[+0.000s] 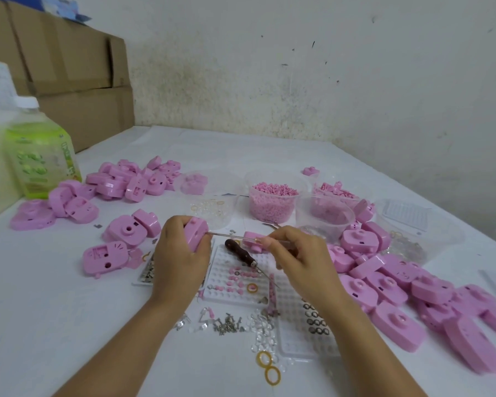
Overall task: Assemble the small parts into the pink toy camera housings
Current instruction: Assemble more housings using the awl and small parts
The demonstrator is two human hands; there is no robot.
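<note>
My left hand [178, 259] grips a pink toy camera housing [196, 232] above the table, with its side turned to the right. My right hand [301, 253] pinches a thin screwdriver [235, 236] with a clear handle. Its metal shaft lies level and its tip touches the housing's right side. Below the hands lies a white dimpled tray [235, 277] with small pink pins and rings in it. An awl with a dark wooden handle [241, 252] rests across that tray. Loose screws [226, 325] and clear lenses [262, 330] lie nearer to me.
Piles of pink housings lie at the left [121, 181] and the right [413, 290]. Clear tubs of pink parts [272, 197] stand behind the hands. A green bottle [38, 150] and cardboard boxes [69, 67] stand at the far left. A second dimpled tray [301, 325] holds metal rings.
</note>
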